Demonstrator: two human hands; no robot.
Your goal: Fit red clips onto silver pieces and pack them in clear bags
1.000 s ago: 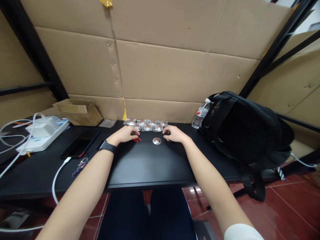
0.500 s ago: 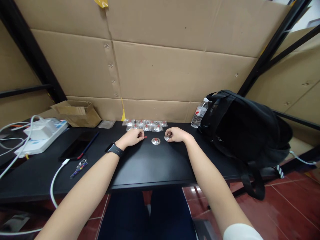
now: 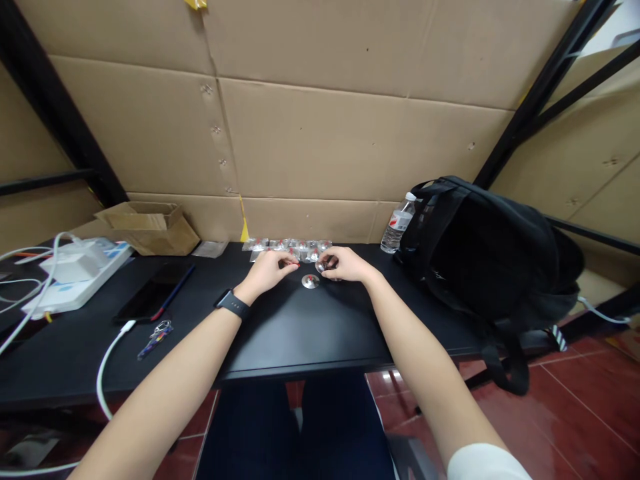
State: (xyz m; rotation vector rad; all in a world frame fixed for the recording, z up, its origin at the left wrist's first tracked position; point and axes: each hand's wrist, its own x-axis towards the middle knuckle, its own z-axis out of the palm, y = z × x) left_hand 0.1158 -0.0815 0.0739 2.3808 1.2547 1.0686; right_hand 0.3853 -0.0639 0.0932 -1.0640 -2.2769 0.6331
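Note:
My left hand (image 3: 273, 268) pinches a small red cord loop (image 3: 299, 265) between thumb and fingertips. Just to its right, my right hand (image 3: 345, 264) grips a small silver cymbal (image 3: 320, 265) by its edge, tilted up off the table; the fingers hide part of it. A second silver cymbal (image 3: 311, 281), with red at its centre, lies flat on the black table between and slightly below the hands. Behind them, several cymbals in clear plastic bags (image 3: 280, 245) lie in rows, partly covered by my hands.
To the right stand a water bottle (image 3: 398, 225) and a black backpack (image 3: 493, 260). On the left are an open paper bag (image 3: 155, 230), a flat plastic bag (image 3: 210, 249), a phone (image 3: 155, 291), a keychain (image 3: 156, 339) and a power strip (image 3: 80, 277) with white cables. Cardboard (image 3: 320, 147) walls the back.
Both hands have moved closer together. My right hand has lifted its cymbal and brought it left, while my left hand has carried the red cord loop a little right and up.

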